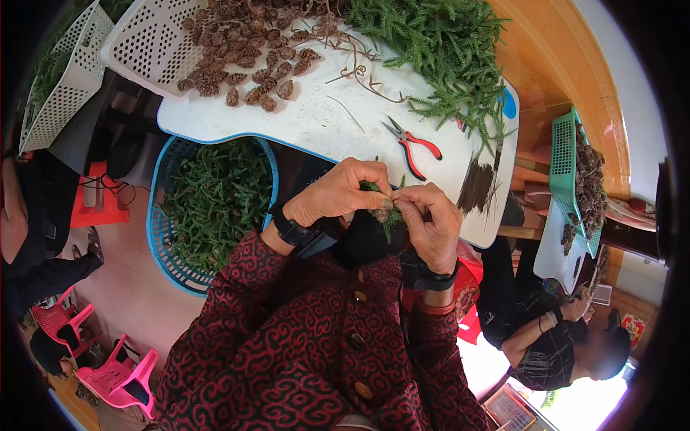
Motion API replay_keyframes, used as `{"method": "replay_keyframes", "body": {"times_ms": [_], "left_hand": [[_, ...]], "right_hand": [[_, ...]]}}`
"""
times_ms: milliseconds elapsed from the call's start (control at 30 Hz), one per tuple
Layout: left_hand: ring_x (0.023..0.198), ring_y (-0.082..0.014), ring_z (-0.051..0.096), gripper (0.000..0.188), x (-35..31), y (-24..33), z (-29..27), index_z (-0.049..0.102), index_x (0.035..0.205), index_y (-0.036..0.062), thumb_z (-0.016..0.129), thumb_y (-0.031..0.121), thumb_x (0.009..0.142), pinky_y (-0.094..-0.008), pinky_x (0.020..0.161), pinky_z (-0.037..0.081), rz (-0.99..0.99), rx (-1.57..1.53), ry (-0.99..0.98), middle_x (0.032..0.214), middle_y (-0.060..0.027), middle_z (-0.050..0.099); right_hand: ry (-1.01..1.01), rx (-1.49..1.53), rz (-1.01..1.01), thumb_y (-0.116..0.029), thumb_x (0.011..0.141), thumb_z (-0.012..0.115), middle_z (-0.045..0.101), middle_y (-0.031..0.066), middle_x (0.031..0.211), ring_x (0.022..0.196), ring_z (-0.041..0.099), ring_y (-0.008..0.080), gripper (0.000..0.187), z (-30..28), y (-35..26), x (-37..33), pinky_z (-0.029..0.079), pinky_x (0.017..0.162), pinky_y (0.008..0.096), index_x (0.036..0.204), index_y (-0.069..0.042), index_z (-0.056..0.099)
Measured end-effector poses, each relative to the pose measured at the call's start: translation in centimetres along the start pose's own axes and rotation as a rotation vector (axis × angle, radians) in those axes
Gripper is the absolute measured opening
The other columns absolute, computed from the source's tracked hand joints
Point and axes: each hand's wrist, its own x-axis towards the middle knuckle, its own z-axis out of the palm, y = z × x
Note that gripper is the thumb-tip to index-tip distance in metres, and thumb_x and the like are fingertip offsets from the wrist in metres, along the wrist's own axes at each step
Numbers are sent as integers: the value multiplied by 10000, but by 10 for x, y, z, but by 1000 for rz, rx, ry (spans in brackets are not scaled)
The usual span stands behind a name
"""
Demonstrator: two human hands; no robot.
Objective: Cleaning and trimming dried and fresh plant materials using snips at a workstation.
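Note:
Both hands meet just in front of the table's near edge, over my lap. My left hand (338,190) is closed, thumb and forefinger pinching a small green artificial pine sprig (390,228) near its top. My right hand (433,223) pinches at the same spot, its fingertips touching the left ones. A small brown pinecone (381,215) shows among the sprig's needles, partly hidden by my fingers. Beyond the hands, red-handled pliers (406,140) lie on the white table (287,118) with jaws slightly apart. Dark thin wires (478,185) lie bundled at the table's right edge.
Pinecones (248,54) and green sprigs (438,43) are heaped on the table's far side. A white basket (133,54) stands far left. A blue basket (154,208) of sprigs sits left of me. At right are a green basket (563,169) and another person (550,345).

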Motion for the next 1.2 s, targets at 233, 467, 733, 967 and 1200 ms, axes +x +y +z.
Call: {"method": "replay_keyframes", "body": {"times_ms": [233,467,733,967,1200], "left_hand": [[794,-117,556,82,0,3,-2,686,846,9,752,53,823,-275,735,445,-3,75,-30,810,-21,592],[785,-137,547,107,1,3,-4,688,849,9,767,66,806,-288,741,440,30,187,-74,798,-25,577],[719,-125,570,108,3,-2,-2,678,890,7,736,75,830,-269,650,471,152,324,-74,814,-28,577],[602,-104,611,150,-2,1,-3,660,972,13,676,126,874,-236,434,484,-28,254,-97,831,-26,605],[592,-96,611,143,-4,-4,-6,658,959,15,678,134,882,-233,420,475,-65,234,-83,784,-24,636]], "right_hand": [[-3,-41,-38,112,798,714,700,56,842,654,579,79,317,0,1,-1,462,597,220,1078,-16,637],[-50,-93,-72,111,792,712,716,85,869,708,661,141,430,-2,-1,2,508,635,253,1188,-27,616],[-88,-133,-52,126,798,674,700,95,830,687,666,170,456,-4,3,-3,521,652,276,1220,-18,579],[-42,-162,-45,128,809,656,693,86,818,681,665,156,447,-4,5,-5,520,653,269,1222,-6,554],[-59,-156,-74,125,808,660,706,82,827,676,664,149,442,-1,1,-3,517,651,262,1217,-2,550]]}}
